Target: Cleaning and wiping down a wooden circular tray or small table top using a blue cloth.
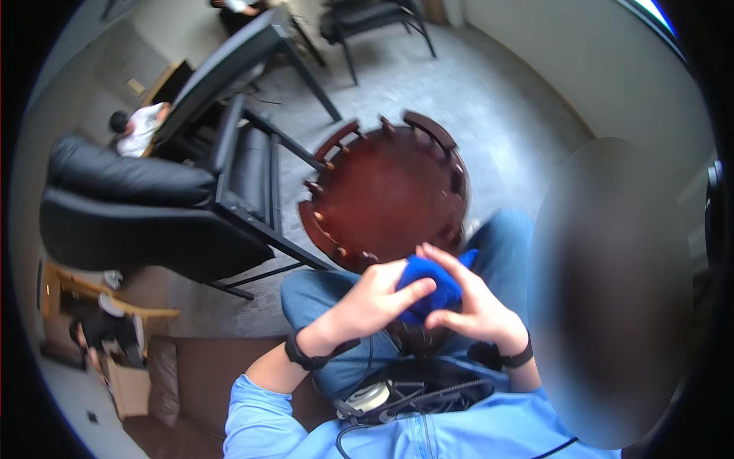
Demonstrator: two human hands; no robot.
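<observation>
A crumpled bright blue cloth [430, 281] is bunched between my two hands, above my lap. My left hand [380, 292] presses on its left side with the thumb laid across it. From the right, my right hand [475, 304] closes round the cloth, fingers over its far side and thumb on the near side. Part of the cloth is hidden under my palms, and I cannot tell whether something is wrapped in it. Below the hands, a dark shiny shape [417, 338] shows between my legs, too covered to name.
Just beyond my knees stands a round red-brown wooden table [386, 191] with a raised, spindled rim. A black armchair [145, 206] is at the left, a brown sofa [222, 382] behind it. Black straps with a white round piece [368, 398] lie across my lap. People sit farther left.
</observation>
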